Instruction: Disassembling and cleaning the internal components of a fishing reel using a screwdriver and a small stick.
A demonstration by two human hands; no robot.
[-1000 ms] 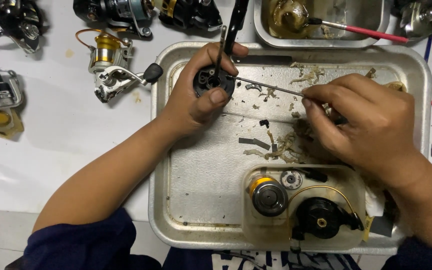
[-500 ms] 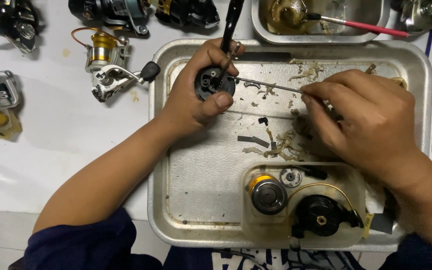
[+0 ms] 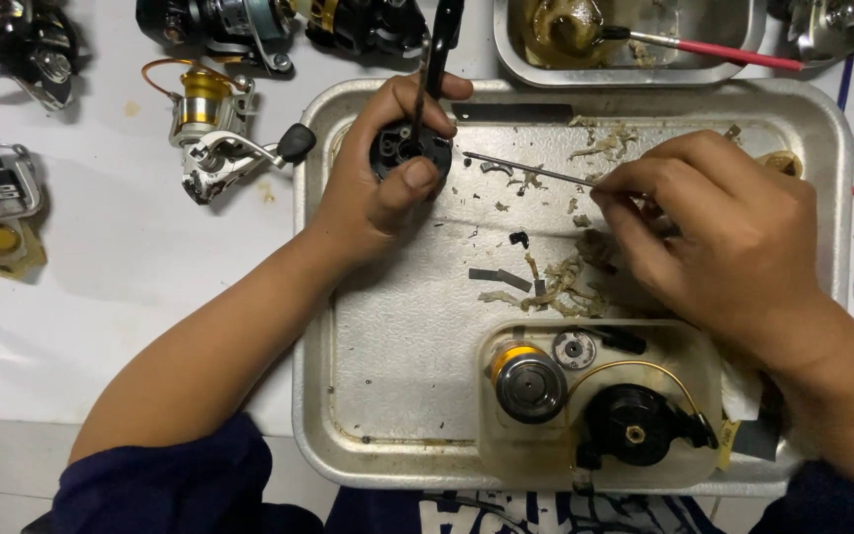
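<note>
The left hand (image 3: 378, 188) holds a black round reel part (image 3: 407, 150) over the upper left of the metal tray (image 3: 387, 396); its fingers are closed around the part, with the thumb pressing on its lower edge. The right hand (image 3: 733, 232) pinches the end of a thin metal rod (image 3: 526, 170), whose tip points at the part and lies just beside it. Greasy scraps (image 3: 555, 282) lie on the tray between the hands. I think the grease is the risk here: the part can slip from the thumb, or the rod can slide off and scratch the part. A clear tub (image 3: 600, 400) with a spool is near the right wrist, so the wrist may knock it.
</note>
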